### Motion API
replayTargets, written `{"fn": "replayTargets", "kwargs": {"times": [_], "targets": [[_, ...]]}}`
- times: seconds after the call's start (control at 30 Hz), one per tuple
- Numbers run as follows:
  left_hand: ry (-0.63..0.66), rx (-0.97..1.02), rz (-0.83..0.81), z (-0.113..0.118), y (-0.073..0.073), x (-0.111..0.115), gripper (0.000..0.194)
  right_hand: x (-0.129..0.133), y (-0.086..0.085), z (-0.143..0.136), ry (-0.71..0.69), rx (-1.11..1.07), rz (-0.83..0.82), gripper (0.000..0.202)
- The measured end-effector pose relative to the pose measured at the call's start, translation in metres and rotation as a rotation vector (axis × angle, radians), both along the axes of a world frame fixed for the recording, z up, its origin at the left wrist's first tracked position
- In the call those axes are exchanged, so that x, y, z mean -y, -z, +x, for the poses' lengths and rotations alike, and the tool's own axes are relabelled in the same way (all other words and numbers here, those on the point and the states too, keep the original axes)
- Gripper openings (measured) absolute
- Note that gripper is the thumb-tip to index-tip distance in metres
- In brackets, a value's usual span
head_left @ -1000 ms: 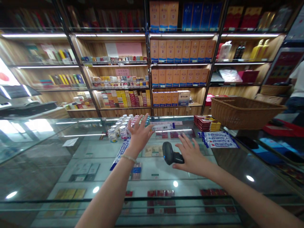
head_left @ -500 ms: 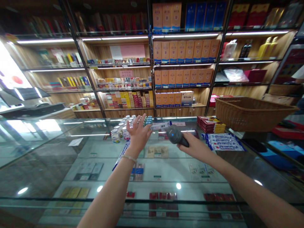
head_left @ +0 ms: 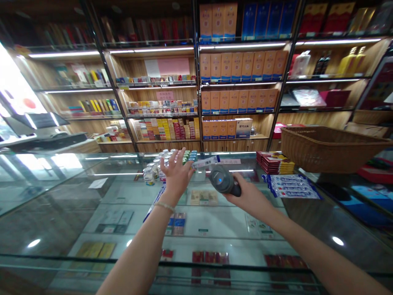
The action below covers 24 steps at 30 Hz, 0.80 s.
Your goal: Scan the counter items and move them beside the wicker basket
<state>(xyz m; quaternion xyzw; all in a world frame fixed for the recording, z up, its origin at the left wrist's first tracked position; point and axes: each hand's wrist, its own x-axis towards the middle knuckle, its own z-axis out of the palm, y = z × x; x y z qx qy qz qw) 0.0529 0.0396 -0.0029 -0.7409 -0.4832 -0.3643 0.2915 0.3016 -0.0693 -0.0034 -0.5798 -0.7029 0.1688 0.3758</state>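
My left hand (head_left: 176, 174) has a long thin white-and-blue packet (head_left: 205, 162) by one end, at the thumb, while its other fingers stick up. A barcode shows on the packet, which points right. My right hand (head_left: 242, 190) is wrapped round the handle of a dark grey barcode scanner (head_left: 221, 180) with a blue light on top. The scanner's head is just below the packet, apart from it. Partly behind my left forearm, another blue-and-white packet (head_left: 156, 201) lies on the glass counter (head_left: 221, 221). Several small bottles (head_left: 149, 175) stand behind my left hand.
To the right, blue-and-white packets (head_left: 291, 186) lie in a row, with stacked red and yellow packs (head_left: 274, 162) behind them. A wicker basket (head_left: 331, 151) stands at the right. A white paper (head_left: 97, 183) lies at left. Shelves of boxes line the back.
The scanner in my right hand has moved slightly left and down, nearer me. The packet in my left hand has shifted a little left and tilts up slightly more at its right end.
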Motion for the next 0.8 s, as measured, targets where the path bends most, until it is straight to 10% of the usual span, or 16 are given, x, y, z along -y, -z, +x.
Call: {"fn": "replayTargets", "kwargs": {"times": [0.6, 0.8], "targets": [[0.071, 0.058, -0.011, 0.001, -0.001, -0.001, 0.016, 0.007, -0.009, 0.001, 0.191, 0.365, 0.019, 0.036], [0.077, 0.039, -0.004, 0.002, 0.000, -0.001, 0.015, 0.009, 0.005, 0.003, 0.141, 0.601, 0.363, 0.032]]}}
